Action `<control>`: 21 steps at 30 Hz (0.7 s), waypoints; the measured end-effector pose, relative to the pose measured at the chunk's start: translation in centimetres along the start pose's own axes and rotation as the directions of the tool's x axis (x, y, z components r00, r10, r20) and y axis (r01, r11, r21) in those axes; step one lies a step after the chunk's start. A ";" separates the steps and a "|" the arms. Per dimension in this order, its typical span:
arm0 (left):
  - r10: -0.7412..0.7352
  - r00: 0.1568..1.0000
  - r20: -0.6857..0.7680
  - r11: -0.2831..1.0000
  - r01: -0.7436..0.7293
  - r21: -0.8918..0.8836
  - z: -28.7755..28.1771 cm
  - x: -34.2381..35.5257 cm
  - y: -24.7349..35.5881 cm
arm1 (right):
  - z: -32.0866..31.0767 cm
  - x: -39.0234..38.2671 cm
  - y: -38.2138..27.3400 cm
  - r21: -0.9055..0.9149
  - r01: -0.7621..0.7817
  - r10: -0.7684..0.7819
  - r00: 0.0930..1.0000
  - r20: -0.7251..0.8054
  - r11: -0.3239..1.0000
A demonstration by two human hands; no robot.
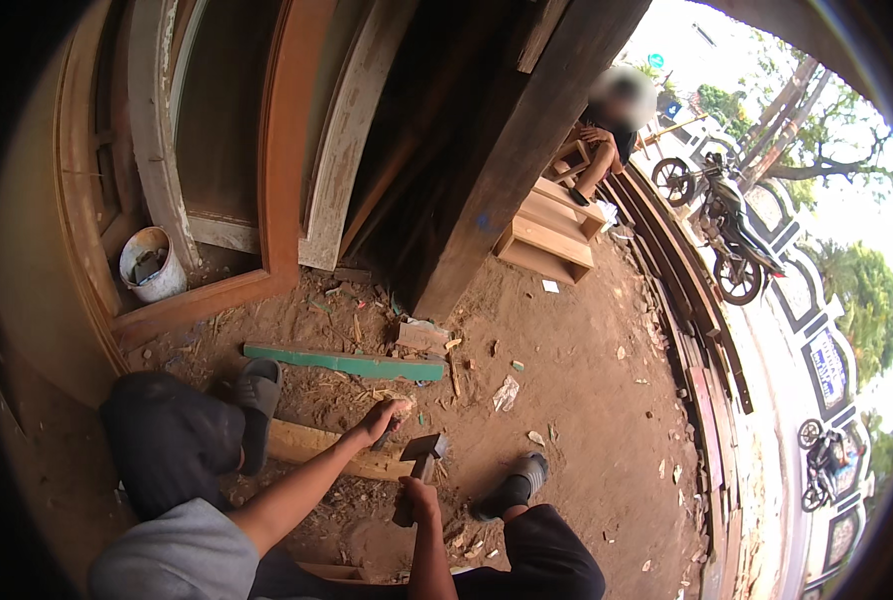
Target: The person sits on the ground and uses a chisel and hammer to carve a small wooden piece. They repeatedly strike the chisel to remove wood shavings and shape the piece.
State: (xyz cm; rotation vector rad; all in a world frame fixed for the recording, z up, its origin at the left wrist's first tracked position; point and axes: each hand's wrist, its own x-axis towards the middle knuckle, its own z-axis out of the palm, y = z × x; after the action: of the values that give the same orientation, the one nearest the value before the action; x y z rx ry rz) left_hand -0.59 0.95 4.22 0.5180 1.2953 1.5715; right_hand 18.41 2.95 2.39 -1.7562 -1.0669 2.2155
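Note:
My left hand (378, 421) is closed around a chisel (400, 409), whose pale, frayed end shows above the fist and a dark part below. Its lower tip is hard to make out. Beneath it lies a yellowish wooden beam (307, 446) on the ground, running between my feet. In my right hand (420, 494) is a hammer (425, 449), gripped by its short handle. The blocky hammer head is beside the beam's right end, a little right of and below the left hand, apart from the chisel.
A green-painted board (347, 362) lies just beyond the beam among wood chips. Door frames (282, 200) and a white bucket (153, 265) stand at the left. A thick post (527, 150) rises ahead. Past it are a wooden shelf unit (547, 235), a seated person, stacked planks (687, 290) and motorcycles.

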 end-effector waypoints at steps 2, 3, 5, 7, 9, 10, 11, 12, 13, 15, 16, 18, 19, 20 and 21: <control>0.021 1.000 -0.004 0.999 -0.021 0.026 0.4 -0.1 0.5 | 0.3 0.6 0.6 -0.002 0.030 -0.030 1.000 -0.006 1.000; 0.027 1.000 -0.009 0.999 -0.027 0.042 0.3 -0.4 0.4 | 0.8 0.2 0.8 -0.052 0.028 -0.031 0.998 -0.047 0.998; 0.044 0.998 -0.054 0.999 -0.042 0.035 0.3 -0.2 0.0 | 1.8 0.0 0.4 -0.150 0.021 -0.041 0.991 -0.130 0.989; 0.036 0.995 -0.089 0.999 -0.033 0.028 0.5 -0.7 0.4 | 2.5 -1.2 0.0 -0.235 0.024 -0.072 0.978 -0.198 0.972; 0.009 0.992 -0.124 1.000 -0.006 0.019 0.7 -1.4 1.0 | 3.0 -2.0 -0.1 -0.318 0.086 -0.150 0.972 -0.183 0.944; 0.017 0.988 -0.152 1.000 -0.017 0.004 0.6 -1.5 1.0 | 3.6 -3.0 -0.6 -0.319 0.080 -0.145 0.971 -0.187 0.944; 0.025 0.983 -0.181 1.000 -0.028 -0.009 0.5 -1.6 0.9 | 4.2 -4.0 -1.2 -0.320 0.074 -0.141 0.971 -0.191 0.945; 0.030 0.978 -0.205 0.999 -0.037 -0.027 0.5 -1.6 0.7 | 4.4 -4.7 -1.4 -0.321 0.066 -0.136 0.970 -0.202 0.945; 0.026 0.987 -0.158 0.999 -0.029 -0.015 0.5 -1.3 0.5 | 3.9 -3.6 -0.8 -0.269 0.084 -0.140 0.970 -0.196 0.960; 0.013 0.997 -0.070 1.000 -0.012 0.009 0.0 -0.5 0.3 | 3.2 -0.7 0.7 -0.165 0.118 -0.147 0.972 -0.182 0.979; 0.000 0.994 -0.109 1.000 0.001 0.015 0.1 -0.8 0.7 | 3.6 -1.8 0.0 -0.117 0.083 -0.102 0.980 -0.171 0.990; -0.020 0.984 -0.178 0.999 0.025 0.028 0.9 -1.2 1.5 | 3.7 -4.2 -1.7 -0.018 0.017 -0.020 0.989 -0.147 1.000; -0.019 0.987 -0.162 0.999 0.026 0.039 0.8 -0.8 1.4 | 3.3 -3.5 -1.5 -0.028 0.014 -0.017 0.991 -0.130 1.000; -0.019 0.989 -0.146 0.998 0.026 0.050 0.5 -0.3 1.1 | 2.8 -2.4 -1.0 -0.037 0.011 -0.015 0.994 -0.112 0.999; -0.020 0.991 -0.130 0.998 0.028 0.057 0.5 0.0 1.1 | 2.6 -2.3 -1.0 -0.049 0.007 -0.011 0.995 -0.098 0.999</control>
State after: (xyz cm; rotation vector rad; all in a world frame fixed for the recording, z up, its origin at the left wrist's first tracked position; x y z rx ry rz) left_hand -0.58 1.25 5.38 0.4413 1.4438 1.5725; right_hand 16.51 1.38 5.04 -1.8545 -1.1135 2.0914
